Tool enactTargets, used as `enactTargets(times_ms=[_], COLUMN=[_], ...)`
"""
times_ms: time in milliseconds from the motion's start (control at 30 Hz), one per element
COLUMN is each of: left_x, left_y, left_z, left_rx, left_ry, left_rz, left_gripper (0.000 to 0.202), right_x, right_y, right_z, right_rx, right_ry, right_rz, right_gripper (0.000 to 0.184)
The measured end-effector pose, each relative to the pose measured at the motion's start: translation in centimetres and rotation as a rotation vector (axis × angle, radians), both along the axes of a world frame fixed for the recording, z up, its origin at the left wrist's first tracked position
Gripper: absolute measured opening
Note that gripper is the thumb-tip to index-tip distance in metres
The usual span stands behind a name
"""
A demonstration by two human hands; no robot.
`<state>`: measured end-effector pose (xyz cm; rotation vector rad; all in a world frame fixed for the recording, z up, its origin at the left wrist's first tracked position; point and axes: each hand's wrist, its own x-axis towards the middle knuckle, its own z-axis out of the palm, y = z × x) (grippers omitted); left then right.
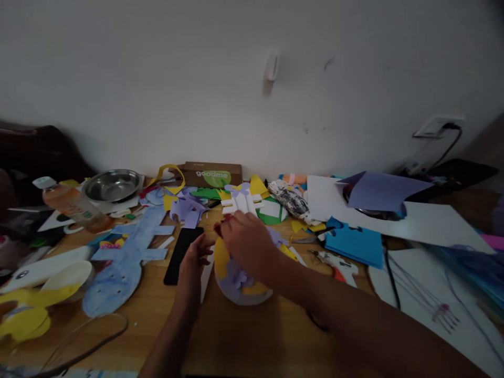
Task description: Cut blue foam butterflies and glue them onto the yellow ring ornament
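Observation:
A round paper craft with yellow and lilac pieces and a lilac flower lies on the table in front of me. My right hand is over its upper part, fingers pinched at a small dark red piece whose kind is unclear. Just left of the craft, my left hand has loosely curled fingers, slightly apart, with nothing seen in them. Beside it are a black phone and a white paper strip. Above my right hand, a white paper figure with a lilac top is partly covered.
A blue paper cutout, drink bottle and metal bowl are on the left. Behind stands a brown box. On the right are a white glue gun, blue sheets, white boards and a dark cable.

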<state>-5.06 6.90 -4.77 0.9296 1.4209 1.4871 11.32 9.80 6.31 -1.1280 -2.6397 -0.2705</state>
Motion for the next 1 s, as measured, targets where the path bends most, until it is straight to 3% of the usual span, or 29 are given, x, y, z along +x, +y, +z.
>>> enactTargets(times_ms=[67,167,333,467,567,667,767,867,1000], left_x=[0.0,-0.2,-0.5,-1.0,-1.3,-1.5,-1.7,-1.9,-1.4], left_y=[0.4,0.2,0.7,1.9,2.6,3.0,3.3,3.3,3.1], left_z=[-0.1,0.0,0.6,1.2,2.2,3.3,4.0,3.8,2.9], left_rx=[-0.013,-0.031,-0.058,-0.059,-0.061,-0.075,-0.098,-0.132,-0.171], left_ry=[-0.028,-0.036,0.0,0.044,0.109,0.166,0.193,0.161,0.032], left_rz=[-0.022,-0.062,-0.114,-0.117,-0.119,-0.149,-0.186,-0.205,-0.233], left_gripper=[0.082,0.077,0.074,0.064,0.056,0.049,0.043,0.046,0.049], right_x=[-2.2,-2.8,1.4,5.4,6.3,5.4,4.2,3.8,3.9], right_y=[0.1,0.5,0.6,-1.2,-1.4,0.5,2.7,3.4,3.1], right_z=[-1.0,-2.2,-1.2,0.7,0.8,-0.5,-2.0,-2.8,-3.4], right_rx=[-0.139,-0.269,-0.363,-0.534,-0.449,-0.302,-0.249,-0.206,-0.159], right_ry=[-0.048,-0.038,0.068,0.483,0.525,0.241,0.008,-0.112,-0.113], right_rz=[0.068,0.103,0.149,0.06,-0.019,0.147,0.239,0.242,0.247], right_gripper=[0.021,0.019,0.027,0.029,0.029,0.038,0.031,0.024,0.022])
